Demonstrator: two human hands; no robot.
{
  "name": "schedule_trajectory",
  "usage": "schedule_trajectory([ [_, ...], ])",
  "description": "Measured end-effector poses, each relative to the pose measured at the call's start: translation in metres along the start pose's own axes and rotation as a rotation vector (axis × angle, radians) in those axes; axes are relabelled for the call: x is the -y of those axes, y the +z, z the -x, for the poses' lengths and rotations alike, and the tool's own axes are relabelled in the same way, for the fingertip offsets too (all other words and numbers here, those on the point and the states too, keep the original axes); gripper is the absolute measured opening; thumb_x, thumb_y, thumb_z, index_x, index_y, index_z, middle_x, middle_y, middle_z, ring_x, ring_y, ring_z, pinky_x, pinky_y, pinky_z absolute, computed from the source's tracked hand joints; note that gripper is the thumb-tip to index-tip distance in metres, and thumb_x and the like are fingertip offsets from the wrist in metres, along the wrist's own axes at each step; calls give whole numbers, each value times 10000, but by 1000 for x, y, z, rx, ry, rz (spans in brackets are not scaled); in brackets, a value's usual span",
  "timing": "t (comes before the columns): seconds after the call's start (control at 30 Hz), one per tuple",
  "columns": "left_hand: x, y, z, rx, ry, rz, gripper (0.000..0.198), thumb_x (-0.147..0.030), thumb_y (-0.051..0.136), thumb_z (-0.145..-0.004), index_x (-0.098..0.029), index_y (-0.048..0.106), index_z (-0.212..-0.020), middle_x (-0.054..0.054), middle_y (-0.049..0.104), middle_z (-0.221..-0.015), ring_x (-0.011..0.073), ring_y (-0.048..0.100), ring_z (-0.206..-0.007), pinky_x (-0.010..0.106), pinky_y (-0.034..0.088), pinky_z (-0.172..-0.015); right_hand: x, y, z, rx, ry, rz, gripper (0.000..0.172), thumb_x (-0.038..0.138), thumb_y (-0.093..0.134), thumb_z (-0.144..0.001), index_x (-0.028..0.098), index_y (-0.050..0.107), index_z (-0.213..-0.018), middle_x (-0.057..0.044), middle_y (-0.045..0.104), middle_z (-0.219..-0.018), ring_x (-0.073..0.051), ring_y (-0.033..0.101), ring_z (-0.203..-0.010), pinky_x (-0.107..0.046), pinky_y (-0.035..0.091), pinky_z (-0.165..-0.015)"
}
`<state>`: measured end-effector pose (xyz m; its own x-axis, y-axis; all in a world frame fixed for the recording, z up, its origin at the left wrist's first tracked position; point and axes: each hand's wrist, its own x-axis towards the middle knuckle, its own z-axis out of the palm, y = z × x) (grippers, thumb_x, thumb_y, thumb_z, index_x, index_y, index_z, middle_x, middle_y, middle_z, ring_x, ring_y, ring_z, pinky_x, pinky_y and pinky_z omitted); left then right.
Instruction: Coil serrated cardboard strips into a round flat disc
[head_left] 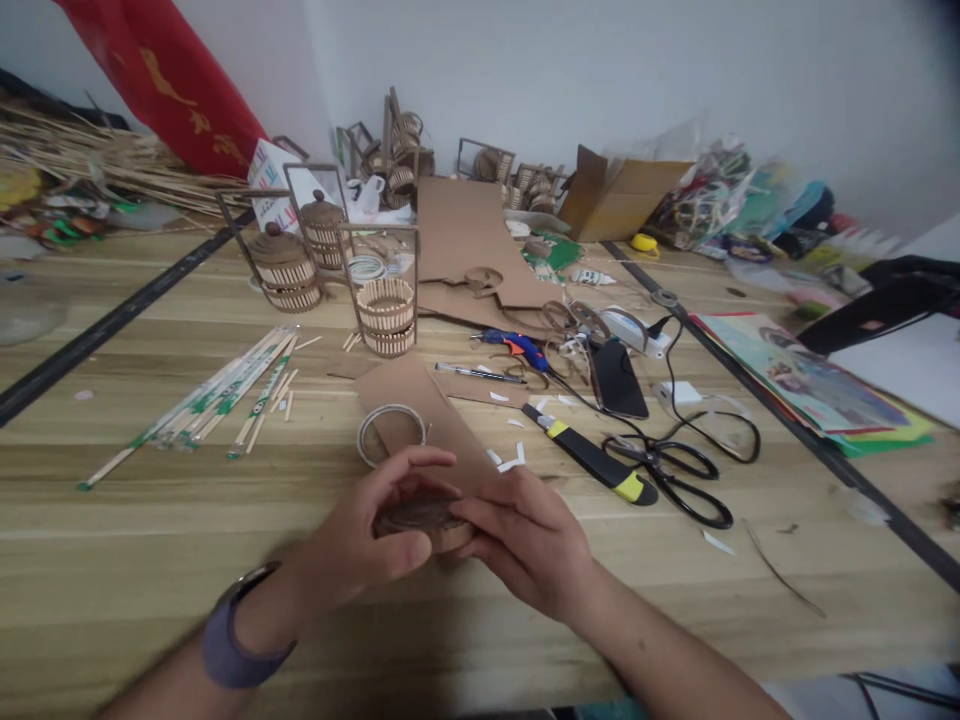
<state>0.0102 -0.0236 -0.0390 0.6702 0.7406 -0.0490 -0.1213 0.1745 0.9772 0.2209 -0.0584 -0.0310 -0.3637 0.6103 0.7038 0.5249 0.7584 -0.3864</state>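
Low in the middle of the frame, both hands grip a small brown cardboard disc (420,516) just above the desk (112,560). The left hand (367,535) curls over it from the left, fingers closed on its rim; the right hand (529,540) pinches its right edge. Just above them lies a cardboard strip (435,410) with a wire ring (390,432) on it. Right of that lie a knife (592,455) and scissors (675,475). In the upper middle stand three stick baskets (385,315); what is in them cannot be told. An open box (615,195) sits at the upper right, contents hidden. Chopsticks (217,395) lie at left.
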Motion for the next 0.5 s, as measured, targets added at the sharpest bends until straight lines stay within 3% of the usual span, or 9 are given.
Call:
schedule_trajectory([
  [0.17, -1, -1, -3, -125, -96, -75, 789, -567, 833, -660, -232, 500, -1292, 133, 563, -1345, 337, 518, -1260, 430, 421, -1025, -5, 1, 7, 29, -95, 305, 244, 340, 490, -1037, 213, 697, -1061, -17, 695, -803, -137, 557, -629, -289, 415, -595],
  [0.3, 2, -1, -3, -115, -147, -78, 899, -566, 872, -596, -239, 459, -1325, 130, 552, -1333, 332, 545, -1217, 444, 423, -1017, -7, 3, 15, 92, -122, 339, 220, 295, 517, -1026, 198, 666, -1155, -31, 703, -839, -157, 556, -640, -320, 391, -586],
  [0.5, 0, -1, -1, -93, -169, -110, 890, -527, 871, -607, -261, 433, -1335, 98, 573, -1275, 311, 595, -1133, 436, 473, -960, -7, 4, 20, 104, -92, 307, 205, 262, 540, -1010, 217, 643, -1182, -20, 698, -827, -160, 565, -636, -312, 409, -582],
])
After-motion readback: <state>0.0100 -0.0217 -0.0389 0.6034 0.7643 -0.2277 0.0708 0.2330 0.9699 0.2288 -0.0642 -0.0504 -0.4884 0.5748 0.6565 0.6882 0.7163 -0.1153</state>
